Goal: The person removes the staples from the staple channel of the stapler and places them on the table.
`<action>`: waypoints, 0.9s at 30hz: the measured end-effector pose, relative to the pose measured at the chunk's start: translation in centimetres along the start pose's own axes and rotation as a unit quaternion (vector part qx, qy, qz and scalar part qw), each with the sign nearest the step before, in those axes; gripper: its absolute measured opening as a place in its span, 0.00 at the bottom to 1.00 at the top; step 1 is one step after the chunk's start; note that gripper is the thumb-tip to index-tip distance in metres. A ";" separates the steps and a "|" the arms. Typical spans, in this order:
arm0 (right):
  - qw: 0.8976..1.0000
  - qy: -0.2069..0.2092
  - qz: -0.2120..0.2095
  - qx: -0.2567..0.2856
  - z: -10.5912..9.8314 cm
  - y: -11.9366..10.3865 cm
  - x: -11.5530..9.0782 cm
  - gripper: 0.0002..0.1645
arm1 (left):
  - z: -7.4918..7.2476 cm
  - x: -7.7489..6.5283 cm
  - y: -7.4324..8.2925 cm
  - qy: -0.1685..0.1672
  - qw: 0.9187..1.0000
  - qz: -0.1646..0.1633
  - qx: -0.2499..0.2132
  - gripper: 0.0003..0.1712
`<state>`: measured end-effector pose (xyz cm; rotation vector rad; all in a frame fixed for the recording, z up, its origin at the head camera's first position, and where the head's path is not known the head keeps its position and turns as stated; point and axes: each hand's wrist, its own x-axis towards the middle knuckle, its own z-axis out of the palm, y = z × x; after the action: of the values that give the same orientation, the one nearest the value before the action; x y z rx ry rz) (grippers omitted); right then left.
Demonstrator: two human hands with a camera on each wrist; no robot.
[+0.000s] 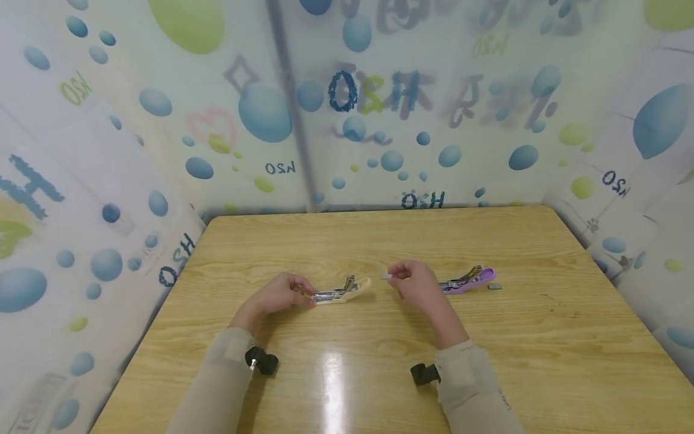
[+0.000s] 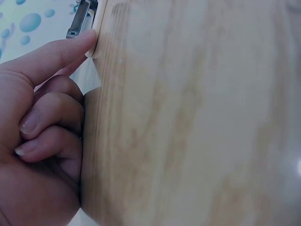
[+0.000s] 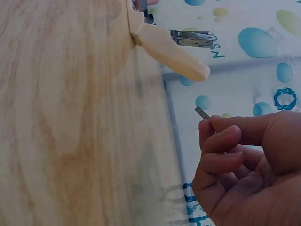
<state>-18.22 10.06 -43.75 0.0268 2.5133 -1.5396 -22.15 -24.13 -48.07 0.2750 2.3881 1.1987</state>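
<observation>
A cream stapler [image 1: 356, 290] lies opened out on the table, its metal top part raised. My left hand [image 1: 282, 293] pinches the end of its metal channel between thumb and fingers, the other fingers curled in the left wrist view. Between thumb and fingertip, my right hand [image 1: 420, 289] holds a small grey strip of staples [image 3: 202, 113], apart from the cream stapler's handle [image 3: 171, 54]. Partly hidden behind that hand is a purple stapler [image 1: 486, 276], also opened out. Just right of it lies a second grey staple strip [image 1: 495, 287].
The wooden table [image 1: 336, 241] has its far edge against a curtain [image 1: 466, 132] printed with blue and green dots, which also hangs at both sides. A black wrist camera mount [image 1: 262, 360] sits on the left sleeve, another [image 1: 425, 374] on the right.
</observation>
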 end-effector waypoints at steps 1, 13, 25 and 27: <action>1.000 -0.003 0.002 -0.004 0.1 0.1 0.0 0.10 | 0.0 0.0 0.0 0.000 1.000 0.000 0.000 0.14; 0.999 -0.026 0.014 -0.045 1.4 2.2 0.6 0.10 | 0.1 0.1 0.0 0.002 1.000 0.007 0.003 0.14; 0.995 -0.037 0.017 -0.096 1.8 2.3 0.5 0.07 | 0.1 -0.2 0.4 0.007 1.000 -0.006 0.002 0.14; 0.994 -0.035 0.015 -0.103 1.8 2.3 0.5 0.06 | 0.1 -0.1 0.3 0.005 1.000 -0.004 0.000 0.14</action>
<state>-18.11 9.50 -46.68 -0.0188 2.5882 -1.2406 -21.98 -23.89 -47.82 0.2581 2.3961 1.1991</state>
